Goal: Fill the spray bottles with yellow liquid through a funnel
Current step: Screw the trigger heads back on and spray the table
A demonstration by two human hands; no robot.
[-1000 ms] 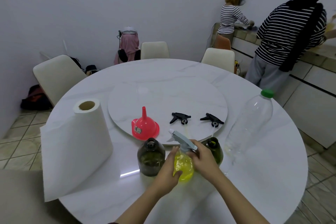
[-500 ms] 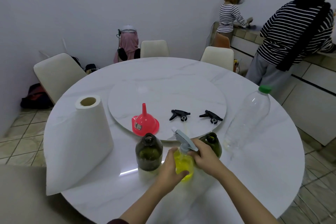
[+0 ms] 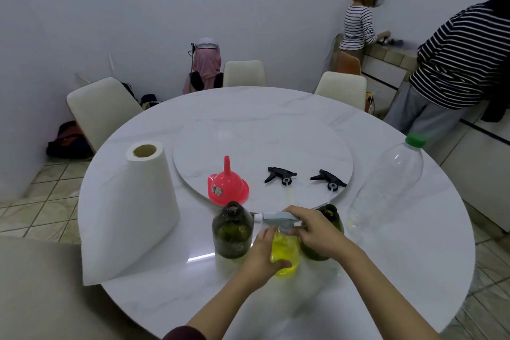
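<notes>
A small clear spray bottle (image 3: 284,254) holding yellow liquid stands on the white round table (image 3: 386,270). My left hand (image 3: 260,257) grips its body. My right hand (image 3: 313,232) grips the grey spray head (image 3: 276,218) on its neck, nozzle pointing left. An open dark green bottle (image 3: 232,230) stands just left of it; a second dark green bottle (image 3: 329,218) stands behind my right hand, partly hidden. A red funnel (image 3: 227,183) sits mouth-down on the turntable (image 3: 262,143). Two black spray heads (image 3: 280,175) (image 3: 328,180) lie beside it.
A paper towel roll (image 3: 135,207) with a loose sheet stands at the left. A big, nearly empty clear plastic bottle (image 3: 389,185) with a green cap stands at the right. Chairs ring the table. Two people in striped tops stand at the counter, far right.
The grey spray head has turned so its nozzle now points flat to the left instead of up and away. My right hand has shifted on top of it. The left hand still holds the bottle.
</notes>
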